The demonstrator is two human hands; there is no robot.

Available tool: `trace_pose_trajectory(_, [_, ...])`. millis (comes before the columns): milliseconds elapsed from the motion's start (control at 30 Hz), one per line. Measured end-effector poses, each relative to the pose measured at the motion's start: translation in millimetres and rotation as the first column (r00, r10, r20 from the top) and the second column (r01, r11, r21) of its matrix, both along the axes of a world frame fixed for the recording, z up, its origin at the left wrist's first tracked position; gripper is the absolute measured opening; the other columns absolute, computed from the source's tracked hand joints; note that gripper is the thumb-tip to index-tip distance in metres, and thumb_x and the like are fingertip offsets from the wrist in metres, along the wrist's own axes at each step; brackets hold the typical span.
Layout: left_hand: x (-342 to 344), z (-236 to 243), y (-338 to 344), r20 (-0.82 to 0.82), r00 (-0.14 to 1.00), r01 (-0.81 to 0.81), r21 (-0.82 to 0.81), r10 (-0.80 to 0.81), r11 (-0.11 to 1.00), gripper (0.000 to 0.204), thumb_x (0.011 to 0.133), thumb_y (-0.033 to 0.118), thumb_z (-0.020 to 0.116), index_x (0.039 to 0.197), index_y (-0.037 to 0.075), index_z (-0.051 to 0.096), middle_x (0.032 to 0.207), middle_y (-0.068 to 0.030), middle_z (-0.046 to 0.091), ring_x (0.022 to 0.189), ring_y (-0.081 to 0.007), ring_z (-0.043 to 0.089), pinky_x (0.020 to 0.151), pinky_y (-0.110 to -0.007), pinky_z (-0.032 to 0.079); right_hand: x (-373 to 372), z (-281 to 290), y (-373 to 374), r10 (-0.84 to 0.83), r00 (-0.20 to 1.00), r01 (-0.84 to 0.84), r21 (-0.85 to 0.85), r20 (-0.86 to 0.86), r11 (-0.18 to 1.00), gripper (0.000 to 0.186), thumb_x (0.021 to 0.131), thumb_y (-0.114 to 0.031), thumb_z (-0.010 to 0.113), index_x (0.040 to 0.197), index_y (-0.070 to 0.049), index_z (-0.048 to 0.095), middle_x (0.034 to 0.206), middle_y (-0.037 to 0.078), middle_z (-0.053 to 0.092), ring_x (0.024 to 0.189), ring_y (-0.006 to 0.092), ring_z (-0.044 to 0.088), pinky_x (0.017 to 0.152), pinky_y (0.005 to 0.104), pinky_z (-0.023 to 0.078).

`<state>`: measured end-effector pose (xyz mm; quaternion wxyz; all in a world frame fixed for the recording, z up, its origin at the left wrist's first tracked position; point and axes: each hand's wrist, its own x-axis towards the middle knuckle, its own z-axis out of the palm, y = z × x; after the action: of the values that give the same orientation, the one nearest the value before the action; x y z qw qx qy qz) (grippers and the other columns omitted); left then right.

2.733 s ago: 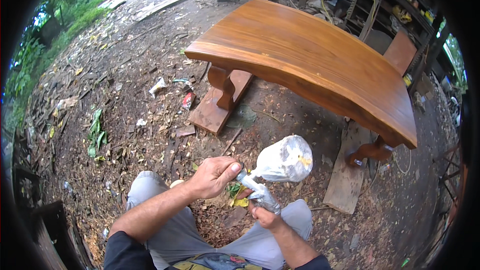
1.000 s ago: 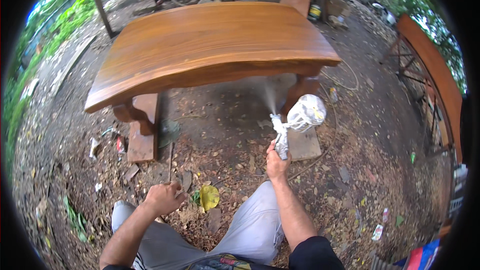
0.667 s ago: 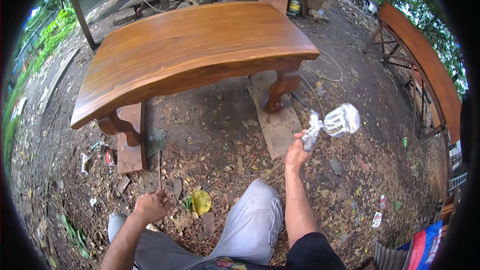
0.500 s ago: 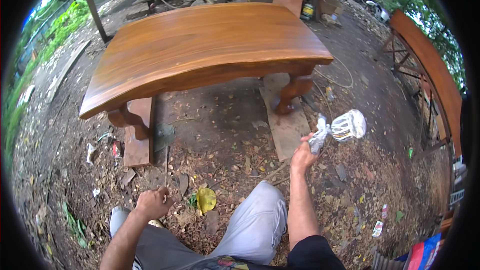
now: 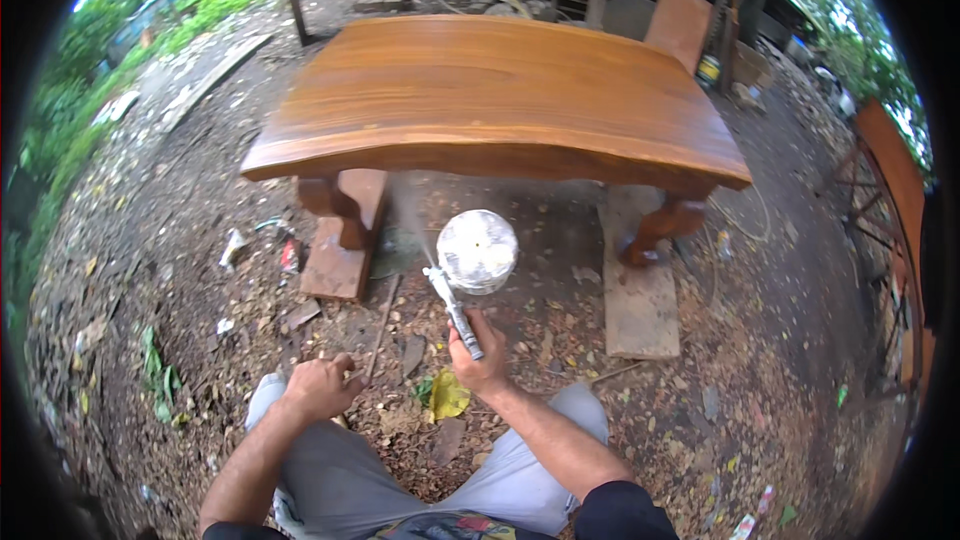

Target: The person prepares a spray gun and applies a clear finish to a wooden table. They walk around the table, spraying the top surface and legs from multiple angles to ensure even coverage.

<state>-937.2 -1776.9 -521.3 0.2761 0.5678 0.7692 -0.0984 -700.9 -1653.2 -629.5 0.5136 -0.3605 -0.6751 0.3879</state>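
Note:
My right hand (image 5: 480, 355) is wrapped around the handle of a silvery spray gun (image 5: 448, 308), held in front of my knees. A round, paint-smeared cup (image 5: 478, 248) sits on the gun. Pale mist leaves the nozzle toward the front edge of a glossy brown wooden table (image 5: 490, 80). The gun is apart from the wood. Above my left knee, my left hand (image 5: 322, 387) is loosely curled, with nothing visible in it.
Brown boards (image 5: 640, 315) lie under the carved table legs (image 5: 660, 230). A yellow leaf (image 5: 449, 395) and litter are strewn over the soil. A hose (image 5: 765, 220) curves at the right. Another brown panel (image 5: 900, 200) stands on a frame at far right.
My right hand has swung the spray gun from the right to the middle, under the table's front edge. Mist now shows. The view has turned left; my left hand stays by the knee.

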Motion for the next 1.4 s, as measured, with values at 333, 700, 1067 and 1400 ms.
trace_pose_trajectory(333, [-10, 14, -33, -0.017, 0.999, 0.051, -0.008, -0.051, 0.999, 0.057, 0.101, 0.053, 0.050, 0.122, 0.001, 0.062, 0.104, -0.0262, 0.073, 0.103, -0.0409, 0.071, 0.095, -0.051, 0.054, -113, 32, -27, 0.563, 0.826, -0.561, -0.086, 0.004, 0.824, 0.039, 0.082, -0.002, 0.056, 0.120, -0.007, 0.062, 0.100, 0.017, 0.071, 0.083, 0.0351, 0.072, 0.071, 0.0454, 0.056])
trace_pose_trajectory(700, [-15, -1, -18, -0.015, 0.991, 0.137, 0.011, -0.136, 0.991, 0.057, 0.099, 0.055, 0.054, 0.120, 0.003, 0.067, 0.111, -0.0201, 0.073, 0.107, -0.0374, 0.070, 0.095, -0.048, 0.053, -42, 33, -25, 0.243, 0.969, -0.245, -0.042, -0.036, 0.969, 0.018, 0.084, -0.003, 0.058, 0.102, -0.003, 0.061, 0.083, 0.009, 0.067, 0.063, 0.0198, 0.064, 0.057, 0.0374, 0.051])
trace_pose_trajectory(1067, [24, -7, 44, -0.004, 0.956, 0.294, -0.001, -0.294, 0.956, 0.054, 0.097, 0.054, 0.056, 0.122, 0.007, 0.068, 0.114, -0.0217, 0.073, 0.109, -0.0383, 0.070, 0.097, -0.048, 0.053, 177, 31, 5, -0.383, 0.901, 0.342, -0.210, -0.204, 0.916, 0.020, 0.082, 0.004, 0.051, 0.100, -0.001, 0.061, 0.085, 0.004, 0.061, 0.071, 0.0108, 0.059, 0.064, 0.0258, 0.050])
trace_pose_trajectory(1400, [7, 6, 43, -0.100, 0.965, 0.240, -0.049, -0.243, 0.970, 0.058, 0.096, 0.056, 0.056, 0.124, 0.007, 0.067, 0.114, -0.0251, 0.073, 0.112, -0.0387, 0.069, 0.100, -0.047, 0.052, 316, 49, 45, -0.791, 0.540, 0.754, -0.251, -0.288, 0.607, 0.038, 0.084, 0.003, 0.051, 0.119, -0.008, 0.061, 0.091, 0.002, 0.063, 0.063, 0.0077, 0.052, 0.053, 0.0211, 0.041])
